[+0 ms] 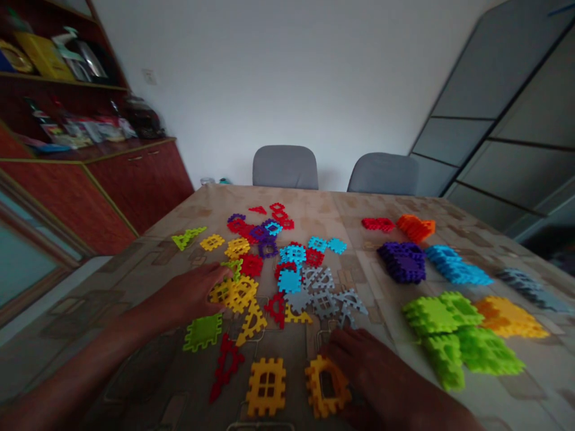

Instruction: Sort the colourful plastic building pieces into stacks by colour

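Note:
My left hand (202,290) reaches into a loose pile of plastic interlocking blocks. Its fingers close around the edge of a yellow block (221,293), beside another yellow block (243,290) and a light green block (233,267); the fingertips are partly hidden. Near the front edge, my right hand (353,356) has its fingers curled at the right side of a yellow square block (324,389) with a large opening. To the left of that block lies a yellow window block (266,386). A red triangular block (226,366) and a green square block (203,333) rest nearby.
Sorted stacks stand on the right: green (435,314), yellow (510,316), purple (404,262), blue (456,264), grey (530,287), orange (415,227) and red (377,224). Mixed blue, grey, red and purple blocks cover the middle. Two grey chairs (285,167) stand behind the table (157,263).

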The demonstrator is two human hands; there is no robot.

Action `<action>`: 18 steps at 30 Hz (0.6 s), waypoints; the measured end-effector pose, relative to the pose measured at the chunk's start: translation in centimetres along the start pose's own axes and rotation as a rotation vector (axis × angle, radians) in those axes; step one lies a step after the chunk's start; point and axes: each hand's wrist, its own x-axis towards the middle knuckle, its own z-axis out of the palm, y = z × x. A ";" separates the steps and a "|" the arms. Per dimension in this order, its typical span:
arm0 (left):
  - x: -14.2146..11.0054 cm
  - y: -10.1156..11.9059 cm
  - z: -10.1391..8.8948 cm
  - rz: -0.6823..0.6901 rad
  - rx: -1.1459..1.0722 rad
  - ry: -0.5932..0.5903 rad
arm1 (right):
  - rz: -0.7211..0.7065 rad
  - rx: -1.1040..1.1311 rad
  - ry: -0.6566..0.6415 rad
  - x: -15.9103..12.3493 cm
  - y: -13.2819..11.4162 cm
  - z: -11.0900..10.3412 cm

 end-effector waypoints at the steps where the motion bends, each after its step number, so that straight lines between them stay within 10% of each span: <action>1: 0.0 -0.1 0.1 0.003 0.007 -0.001 | 0.006 0.003 -0.006 0.0 0.0 0.0; 13: 0.2 -0.9 0.2 0.025 0.056 0.013 | 0.047 0.031 -0.082 0.5 -0.4 0.0; 18: -1.6 2.3 -0.3 0.114 -0.017 0.074 | 0.038 0.038 -0.061 0.5 -0.3 0.4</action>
